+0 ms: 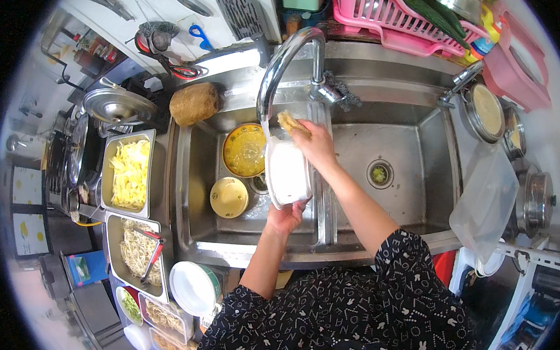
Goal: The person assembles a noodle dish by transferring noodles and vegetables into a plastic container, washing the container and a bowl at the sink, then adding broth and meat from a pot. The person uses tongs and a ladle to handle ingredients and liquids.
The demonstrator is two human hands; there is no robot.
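Under the chrome faucet (287,56), my left hand (286,216) holds the lower end of a white plastic container (288,172), tilted over the left sink basin. Water runs from the spout onto its upper end. In my right hand (315,144) is a tan scrubbing sponge or loofah piece (292,123), close to the container's upper right edge. A yellow patterned bowl (243,150) with liquid in it sits in the left basin, partly hidden by the container. Below it stands a smaller pale yellow bowl (229,197).
The right basin (412,168) has a drain with green scraps. A brown loofah-like roll (194,104) rests at the sink's back left corner. Metal trays of yellow shreds (130,173) and bean sprouts (140,253) stand left. A translucent bin (483,202) and a pink basket (395,14) are right and behind.
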